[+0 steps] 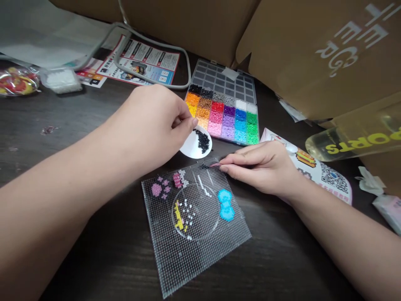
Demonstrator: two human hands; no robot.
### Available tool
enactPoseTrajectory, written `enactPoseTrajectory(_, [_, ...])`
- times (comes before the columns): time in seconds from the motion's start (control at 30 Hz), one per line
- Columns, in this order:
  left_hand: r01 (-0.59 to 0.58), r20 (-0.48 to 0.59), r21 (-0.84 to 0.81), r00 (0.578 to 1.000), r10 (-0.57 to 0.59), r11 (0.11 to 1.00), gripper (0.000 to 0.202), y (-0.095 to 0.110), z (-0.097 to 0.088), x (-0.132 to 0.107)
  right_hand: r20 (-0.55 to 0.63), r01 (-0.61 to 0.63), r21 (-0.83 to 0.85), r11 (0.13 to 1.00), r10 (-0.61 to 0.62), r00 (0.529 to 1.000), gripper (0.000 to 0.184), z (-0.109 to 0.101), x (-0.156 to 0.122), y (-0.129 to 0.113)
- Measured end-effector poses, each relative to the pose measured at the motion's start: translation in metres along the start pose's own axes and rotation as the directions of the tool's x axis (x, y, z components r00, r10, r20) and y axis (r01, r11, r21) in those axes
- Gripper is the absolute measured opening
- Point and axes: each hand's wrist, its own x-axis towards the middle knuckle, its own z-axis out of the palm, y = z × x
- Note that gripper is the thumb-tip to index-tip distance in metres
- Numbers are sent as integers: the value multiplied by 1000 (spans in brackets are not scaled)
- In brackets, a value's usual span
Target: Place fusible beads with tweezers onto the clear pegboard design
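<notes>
My left hand (159, 121) is closed, thumb and finger pinched at the rim of a small white dish (189, 146) with black beads (204, 142) in it. In my right hand (261, 167) are thin tweezers (215, 165), their tips at a few black beads (205, 166) by the far edge of a clear pegboard (200, 259). On the board are a pink-and-black paw (161, 188), a pink-and-white piece (181, 179), a blue bow (226, 205) and a clear round dish (203, 234) with loose yellow (178, 217) and white beads (188, 209).
Behind the dish lies an open compartment box of coloured beads (230, 113). Printed sheets (147, 58) and a grey cable (189, 62) are at the back. To the right are a printed card (332, 184), a bottle (326, 144) and a cardboard box (291, 50); bagged items (61, 80) lie at left.
</notes>
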Motion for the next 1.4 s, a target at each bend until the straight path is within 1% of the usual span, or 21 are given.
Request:
enactPoseTrajectory(0.1, [-52, -1, -39, 999, 52, 998, 31, -1, 3, -1, -64, -70, 52, 996, 73, 995, 14, 0, -2, 0])
enactPoseTrajectory(0.23, [-114, 2, -81, 993, 114, 990, 32, -2, 10, -1, -234, -114, 144, 983, 146, 961, 10, 4, -1, -5])
enactPoseTrajectory(0.3, [-136, 4, -103, 991, 137, 985, 33, -2, 12, -1, -259, -135, 142, 981, 169, 951, 11, 8, 1, -9])
enactPoseTrajectory(0.4, [-153, 1, -134, 988, 155, 979, 35, -1, 13, -1, -245, -160, 112, 981, 183, 952, 12, 9, 3, -12])
enactPoseTrajectory(0.53, [-108, 19, -106, 994, 111, 989, 30, 0, 11, 0, -252, -157, 78, 985, 172, 952, 14, 5, -3, -6])
enactPoseTrajectory(0.67, [-85, 9, -66, 996, 86, 994, 28, 0, 12, 2, -145, -84, 13, 996, 85, 986, 13, 4, -6, -1])
enactPoseTrajectory(0.77, [-76, 6, -42, 997, 77, 996, 29, -2, 13, 3, -98, -27, -15, 1000, 25, 995, 13, 5, -4, -1])
enactPoseTrajectory(0.87, [-73, 0, -24, 997, 73, 997, 32, -2, 11, 2, -94, -23, -21, 1000, 21, 995, 13, 6, -2, -2])
enactPoseTrajectory(1.03, [-86, 17, -44, 996, 87, 995, 38, 1, 6, -4, -88, -22, -61, 998, 17, 996, 13, 6, -2, -1])
enactPoseTrajectory(1.27, [-97, 18, -50, 995, 98, 994, 40, 4, 6, -5, -59, -12, -81, 997, 7, 998, 13, 7, -1, -1])
enactPoseTrajectory(1.4, [-71, 8, -69, 997, 72, 995, 35, 2, 7, -4, -69, 7, -97, 995, -14, 997, 13, 7, -2, -2])
